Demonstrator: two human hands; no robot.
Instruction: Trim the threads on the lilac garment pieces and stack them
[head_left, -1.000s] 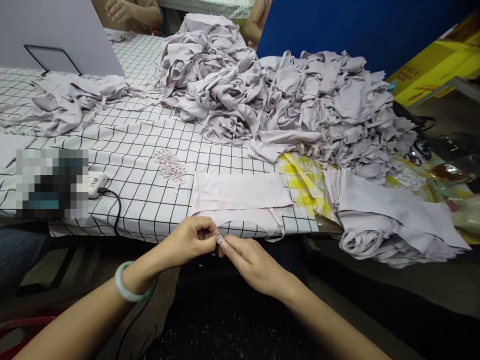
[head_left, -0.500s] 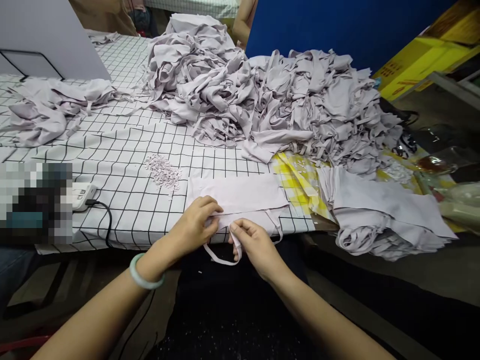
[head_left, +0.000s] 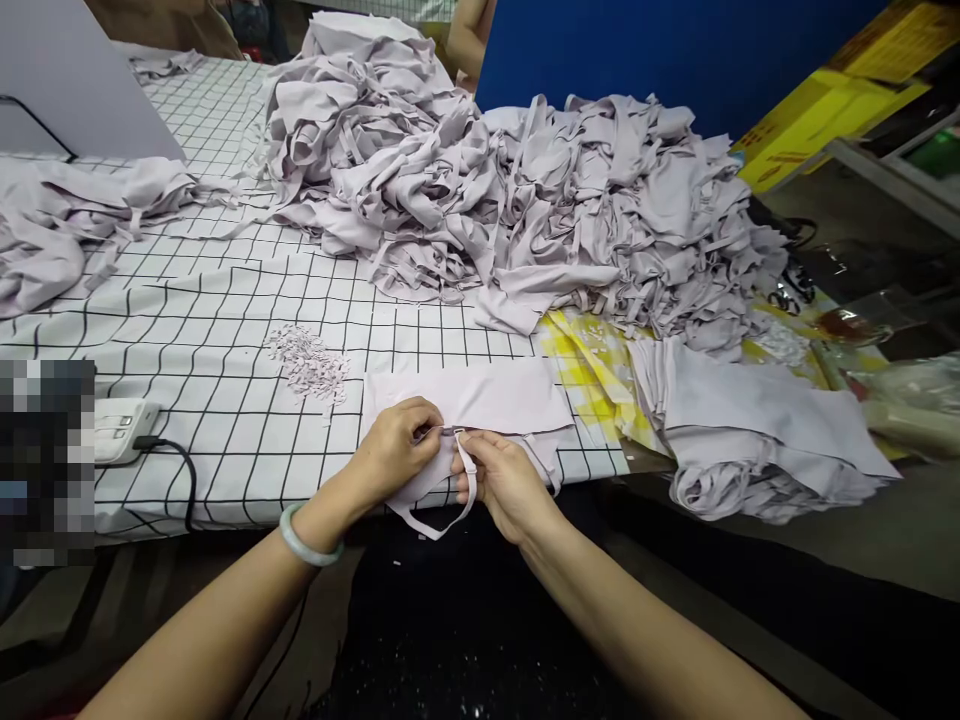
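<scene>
A pale lilac garment piece [head_left: 480, 392] lies flat at the table's front edge, its lower layer folded out below the upper one. My left hand [head_left: 396, 445] is closed in a pinch on the cloth edge at the middle. Close by on the right, my right hand [head_left: 504, 478] pinches the garment's thin strap [head_left: 435, 533] near a small slider or ring at the fingertips. The strap hangs in a loop below both hands, over the table edge. The fingertips partly hide where strap and cloth meet.
A large heap of lilac garments [head_left: 420, 180] covers the back. Small fabric snippets [head_left: 309, 362] lie left of the piece. A neat stack of garments [head_left: 757, 400] overhangs the edge at right, beside yellow checked cloth [head_left: 592, 370]. A white cabled device [head_left: 124, 430] sits at left.
My right hand has moved up and closer to the left, bringing the strap end to the cloth edge. The view has shifted slightly right.
</scene>
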